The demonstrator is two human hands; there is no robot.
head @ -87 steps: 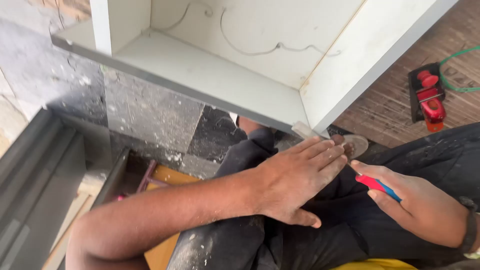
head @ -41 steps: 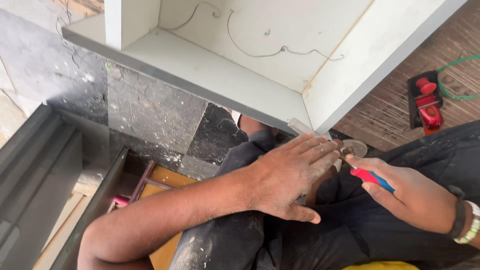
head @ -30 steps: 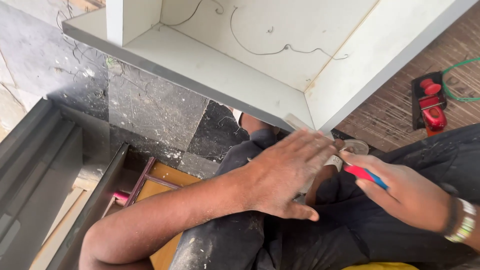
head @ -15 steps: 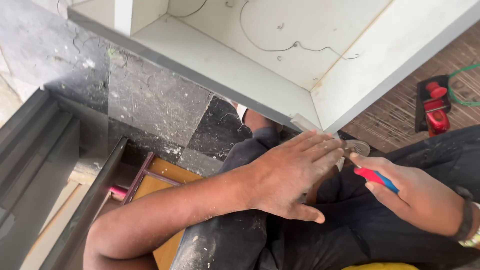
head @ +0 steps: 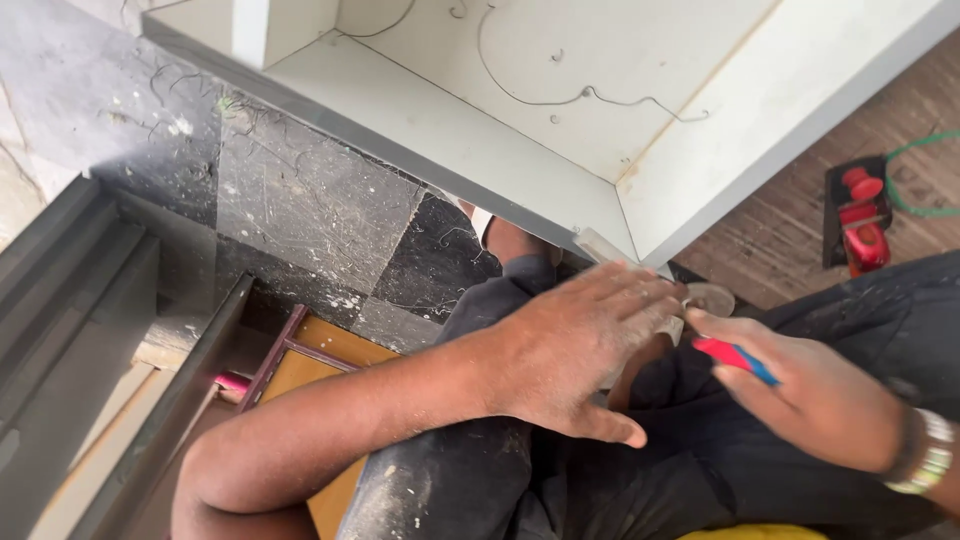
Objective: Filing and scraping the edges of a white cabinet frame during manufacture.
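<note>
White laminated board cabinet (head: 560,110) at twelve o'clock; red-and-black power tool (head: 858,215) at two o'clock on the brown ribbed floor (head: 770,240); dark metal frame rails (head: 70,330) at nine o'clock.

There is just one camera, worn on the person's head. It looks steeply down, very close to the two hands and the lap. Far off sits a white cabinet (head: 560,130), with dark floor (head: 300,200) at the left.

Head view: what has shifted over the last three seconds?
Almost nothing. The left hand still lies flat over the dark-trousered lap, the right hand keeps gripping the red-and-blue handled tool. Only the camera drifted; the white cabinet board and red power tool stayed put.
</note>
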